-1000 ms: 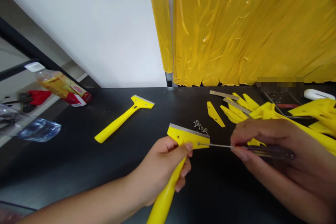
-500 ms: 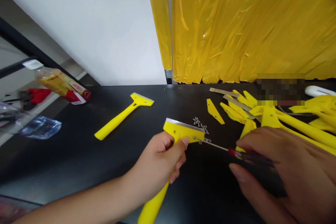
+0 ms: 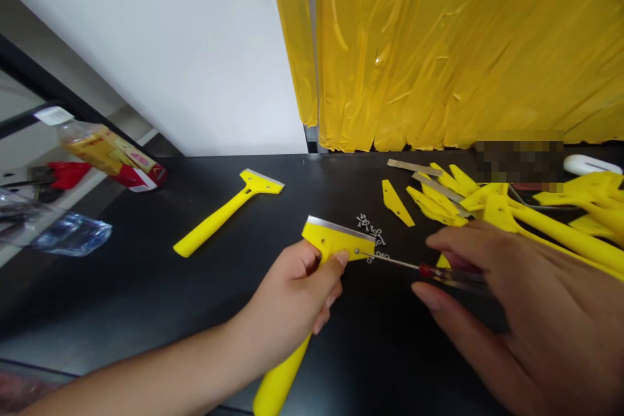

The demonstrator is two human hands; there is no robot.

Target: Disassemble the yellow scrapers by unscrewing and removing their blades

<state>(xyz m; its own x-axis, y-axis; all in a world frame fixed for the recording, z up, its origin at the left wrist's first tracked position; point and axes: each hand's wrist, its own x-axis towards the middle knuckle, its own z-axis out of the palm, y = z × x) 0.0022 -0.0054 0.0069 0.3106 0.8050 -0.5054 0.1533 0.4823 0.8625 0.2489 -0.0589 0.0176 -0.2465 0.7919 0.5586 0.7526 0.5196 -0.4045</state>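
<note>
My left hand is wrapped round the neck of a yellow scraper, thumb pressed on its head. A metal blade lies along the head's top edge. On the right of the head sits a small screw, and the tip of a screwdriver with a clear and red handle meets it. My right hand holds that handle, thumb and forefinger spread, the handle's end hidden in the palm. Just behind the scraper head lie several small screws and nuts.
Another scraper lies to the left on the black table. A yellow cover plate, bare blades and a pile of yellow parts are at the right. Bottles lie far left. A yellow plastic curtain hangs behind.
My right hand's fingers have shifted a little left and up, thumb and forefinger further apart round the screwdriver handle. The left hand keeps its hold; the whole view shifts slightly.
</note>
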